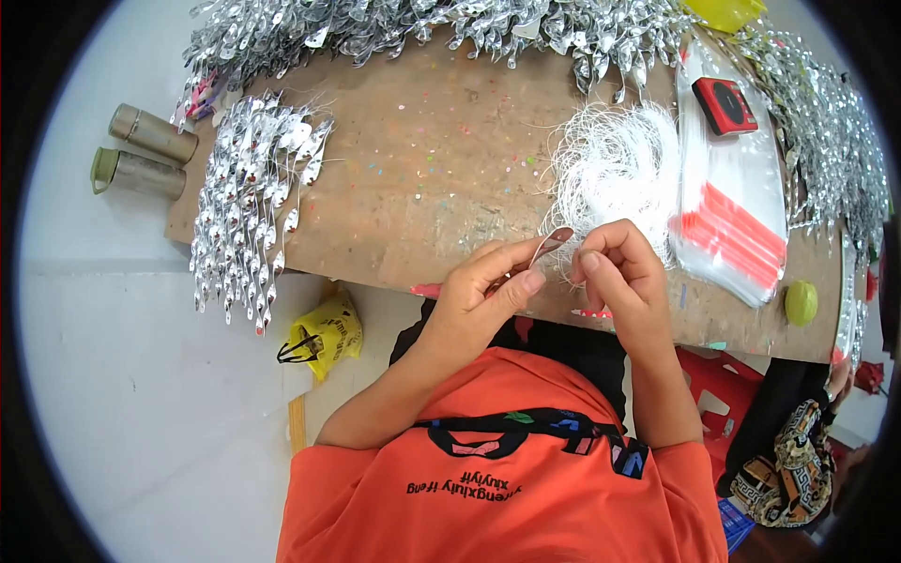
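Between the thumb and fingers of my left hand (488,293) is a shiny, dark-reflecting teardrop-shaped piece (557,240), its rounded end pointing to the upper right. Close beside it, on the right, my right hand (623,270) is closed in a pinch. What its fingertips hold is too small to tell; a fine white thread may run there. Just beyond both hands lies a loose, tangled heap of white thread (615,169) on the brown table (422,178).
Silver strands of similar shiny pieces (246,202) hang over the table's left edge; more bunches (441,26) line the far edge. At right lie clear plastic bags with red strips (732,235), a red-black device (725,105) and a green fruit (801,303). Two metal flasks (141,174) stand left.
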A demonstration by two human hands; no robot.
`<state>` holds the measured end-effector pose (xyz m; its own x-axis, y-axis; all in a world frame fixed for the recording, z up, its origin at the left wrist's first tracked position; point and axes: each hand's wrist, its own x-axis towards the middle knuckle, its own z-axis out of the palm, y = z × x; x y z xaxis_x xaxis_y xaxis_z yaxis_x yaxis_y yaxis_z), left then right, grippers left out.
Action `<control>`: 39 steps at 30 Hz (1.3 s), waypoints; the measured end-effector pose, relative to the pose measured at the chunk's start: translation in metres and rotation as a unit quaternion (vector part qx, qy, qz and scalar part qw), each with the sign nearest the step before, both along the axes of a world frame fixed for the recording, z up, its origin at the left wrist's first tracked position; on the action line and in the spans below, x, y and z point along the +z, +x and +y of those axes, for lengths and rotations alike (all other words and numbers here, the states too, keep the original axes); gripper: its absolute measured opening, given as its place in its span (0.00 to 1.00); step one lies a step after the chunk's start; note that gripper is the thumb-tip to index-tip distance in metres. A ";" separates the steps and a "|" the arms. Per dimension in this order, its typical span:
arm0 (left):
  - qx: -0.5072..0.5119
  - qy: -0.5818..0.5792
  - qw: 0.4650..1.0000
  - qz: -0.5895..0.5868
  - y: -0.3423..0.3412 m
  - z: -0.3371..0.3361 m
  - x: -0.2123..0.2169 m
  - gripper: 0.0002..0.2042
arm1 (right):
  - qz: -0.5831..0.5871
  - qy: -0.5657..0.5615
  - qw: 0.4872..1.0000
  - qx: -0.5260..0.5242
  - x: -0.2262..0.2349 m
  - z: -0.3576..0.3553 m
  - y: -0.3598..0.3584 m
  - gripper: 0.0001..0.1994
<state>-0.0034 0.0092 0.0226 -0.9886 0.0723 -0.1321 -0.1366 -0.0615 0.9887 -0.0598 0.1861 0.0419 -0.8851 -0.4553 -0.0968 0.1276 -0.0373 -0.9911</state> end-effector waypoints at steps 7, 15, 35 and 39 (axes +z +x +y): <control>0.004 0.035 0.999 -0.007 -0.002 0.004 0.002 0.16 | -0.006 -0.040 0.999 -0.018 0.005 -0.004 0.001 0.09; 0.002 0.027 1.000 -0.015 -0.001 0.004 0.005 0.16 | 0.009 -0.025 0.999 -0.028 0.004 -0.005 0.001 0.10; -0.008 0.176 0.984 0.025 0.004 0.012 -0.011 0.16 | -0.008 -0.041 0.999 0.012 0.002 -0.002 0.003 0.07; 0.022 0.137 0.989 0.042 -0.002 0.008 0.002 0.12 | 0.005 -0.044 0.999 0.032 0.005 -0.002 0.006 0.06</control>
<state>-0.0056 0.0175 0.0251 -0.9983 0.0502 -0.0299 -0.0450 -0.3336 0.9416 -0.0542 0.1846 0.0471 -0.8542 -0.5179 -0.0462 0.1236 -0.1159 -0.9855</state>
